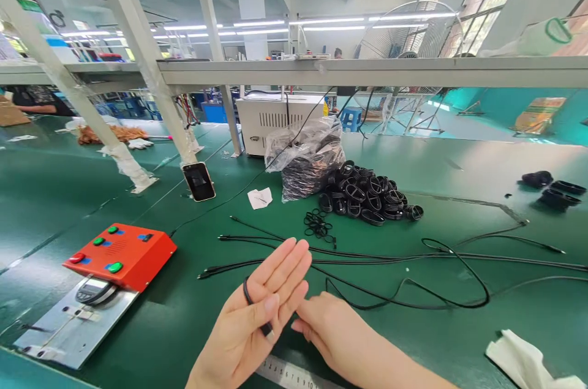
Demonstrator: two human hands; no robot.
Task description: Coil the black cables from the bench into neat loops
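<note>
My left hand (250, 315) is palm up, its fingers straight and its thumb folded over the palm. A short black cable (247, 291) bends round the base of the index finger, and its plug end shows below the thumb. My right hand (333, 328) is closed, its fingers curled against the edge of the left hand; whatever they grip is hidden. Just beyond both hands, long black cables (376, 259) stretch across the green table. A steel ruler (298, 373) lies beneath the hands at the near edge.
A red button box (133, 254) with a metal gauge plate (68, 340) stands at left. Coiled black cables (367, 193) are heaped beside a plastic bag (307, 162). Small black ties (318, 225) lie nearer. A phone (199, 181) leans on a post; a white cloth (523, 358) is at right.
</note>
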